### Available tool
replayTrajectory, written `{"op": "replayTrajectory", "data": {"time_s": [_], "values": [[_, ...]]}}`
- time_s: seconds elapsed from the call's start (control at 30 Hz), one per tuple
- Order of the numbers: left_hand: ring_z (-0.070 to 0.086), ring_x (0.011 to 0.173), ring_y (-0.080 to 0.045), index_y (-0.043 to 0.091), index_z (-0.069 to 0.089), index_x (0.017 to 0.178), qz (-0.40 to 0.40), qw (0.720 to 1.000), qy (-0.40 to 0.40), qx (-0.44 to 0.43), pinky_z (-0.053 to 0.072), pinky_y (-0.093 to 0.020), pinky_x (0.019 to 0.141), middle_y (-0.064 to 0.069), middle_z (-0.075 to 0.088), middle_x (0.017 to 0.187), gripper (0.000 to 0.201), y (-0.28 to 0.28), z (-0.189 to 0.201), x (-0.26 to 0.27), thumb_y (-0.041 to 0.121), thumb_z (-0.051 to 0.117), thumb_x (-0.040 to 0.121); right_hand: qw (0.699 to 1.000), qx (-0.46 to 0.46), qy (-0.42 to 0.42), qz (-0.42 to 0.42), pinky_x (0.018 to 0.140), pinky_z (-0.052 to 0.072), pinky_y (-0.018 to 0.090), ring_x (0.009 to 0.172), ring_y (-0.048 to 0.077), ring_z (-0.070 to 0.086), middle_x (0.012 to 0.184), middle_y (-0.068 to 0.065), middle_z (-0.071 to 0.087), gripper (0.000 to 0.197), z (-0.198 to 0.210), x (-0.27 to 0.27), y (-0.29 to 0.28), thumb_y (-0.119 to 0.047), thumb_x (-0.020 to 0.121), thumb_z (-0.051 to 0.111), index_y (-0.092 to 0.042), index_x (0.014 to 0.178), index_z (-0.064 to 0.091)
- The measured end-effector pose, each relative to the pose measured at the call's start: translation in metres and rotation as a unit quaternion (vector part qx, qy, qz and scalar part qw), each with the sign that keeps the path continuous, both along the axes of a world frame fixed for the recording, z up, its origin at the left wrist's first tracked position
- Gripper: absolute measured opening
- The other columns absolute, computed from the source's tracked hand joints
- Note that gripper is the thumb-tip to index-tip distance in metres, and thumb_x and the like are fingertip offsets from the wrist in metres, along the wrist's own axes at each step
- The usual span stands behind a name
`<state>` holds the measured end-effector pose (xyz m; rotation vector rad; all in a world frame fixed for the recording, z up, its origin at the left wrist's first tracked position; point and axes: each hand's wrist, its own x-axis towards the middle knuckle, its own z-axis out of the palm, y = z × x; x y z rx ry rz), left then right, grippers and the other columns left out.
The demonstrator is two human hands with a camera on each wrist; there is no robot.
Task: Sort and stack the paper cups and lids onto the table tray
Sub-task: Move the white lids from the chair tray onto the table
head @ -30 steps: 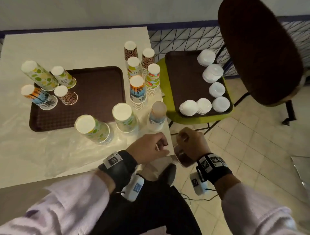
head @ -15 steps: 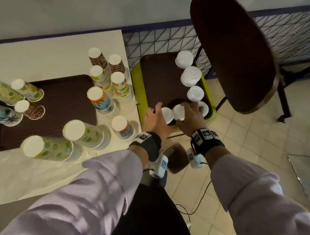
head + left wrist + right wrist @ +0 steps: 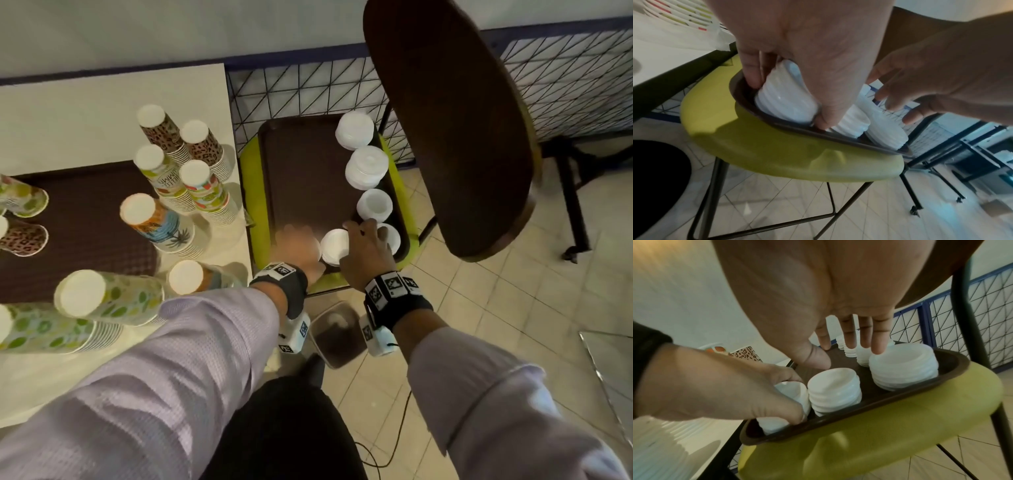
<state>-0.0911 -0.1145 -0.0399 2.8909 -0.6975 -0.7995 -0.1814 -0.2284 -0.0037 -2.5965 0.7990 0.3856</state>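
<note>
Several stacks of white lids stand on a brown tray (image 3: 301,171) on the lime chair seat. My left hand (image 3: 298,246) grips the near-left lid stack (image 3: 787,100), thumb on one side and fingers on the other, and the stack tilts. My right hand (image 3: 846,350) hovers open beside it, its thumb by the middle lid stack (image 3: 834,391) and its straight fingers above the right lid stack (image 3: 904,368). Upside-down patterned paper cup stacks (image 3: 161,226) stand on the white table. The brown table tray (image 3: 85,222) holds a few cups at its left edge.
A dark round chair back (image 3: 452,130) overhangs the lid tray's right side. A wire-mesh fence (image 3: 301,89) runs behind the chair. The lime seat (image 3: 777,154) sits lower than the table edge (image 3: 674,71). A brown stool (image 3: 337,337) stands on the tiled floor below my wrists.
Both hands left the table's front edge and reached right to the chair tray. My left hand has closed round the near-left lid stack; the right hand hovers over the neighbouring stacks.
</note>
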Motion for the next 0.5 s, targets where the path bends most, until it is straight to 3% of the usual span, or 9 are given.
{"op": "replayTrajectory", "data": {"time_s": [0.1, 0.2, 0.3, 0.5], "values": [[0.041, 0.13, -0.037, 0.02, 0.04, 0.142, -0.019, 1.0, -0.018, 0.005, 0.048, -0.045, 0.101, -0.014, 0.04, 0.14, 0.072, -0.001, -0.006, 0.003, 0.045, 0.076, 0.084, 1.0, 0.008, 0.001, 0.004, 0.104, 0.042, 0.054, 0.129, 0.042, 0.032, 0.146, 0.014, 0.031, 0.068, -0.002, 0.001, -0.003, -0.015, 0.085, 0.065, -0.019, 0.147, 0.037], [0.044, 0.126, -0.038, 0.015, 0.041, 0.14, -0.026, 0.999, -0.024, 0.01, 0.049, -0.045, 0.099, -0.016, 0.042, 0.138, 0.077, -0.001, -0.009, 0.007, 0.053, 0.076, 0.082, 1.0, -0.003, 0.007, 0.025, 0.104, 0.043, 0.051, 0.127, 0.041, 0.035, 0.142, 0.014, 0.034, 0.071, -0.008, 0.005, -0.005, -0.02, 0.083, 0.07, -0.019, 0.145, 0.037], [0.048, 0.121, -0.039, 0.013, 0.043, 0.136, -0.044, 0.998, -0.031, 0.024, 0.047, -0.045, 0.097, -0.017, 0.048, 0.134, 0.088, 0.0, -0.009, 0.014, 0.064, 0.077, 0.073, 0.998, -0.005, 0.004, 0.055, 0.101, 0.047, 0.048, 0.126, 0.039, 0.039, 0.136, 0.012, 0.039, 0.075, -0.013, 0.012, -0.005, -0.024, 0.08, 0.074, -0.02, 0.145, 0.038], [0.051, 0.116, -0.035, 0.014, 0.046, 0.131, -0.08, 0.995, -0.059, 0.033, 0.04, -0.045, 0.096, -0.012, 0.055, 0.127, 0.087, 0.007, -0.009, 0.022, 0.069, 0.071, 0.069, 0.991, -0.028, 0.042, 0.122, 0.094, 0.049, 0.048, 0.121, 0.04, 0.043, 0.134, 0.016, 0.043, 0.082, -0.024, 0.027, -0.002, -0.024, 0.076, 0.076, -0.02, 0.149, 0.037]]}}
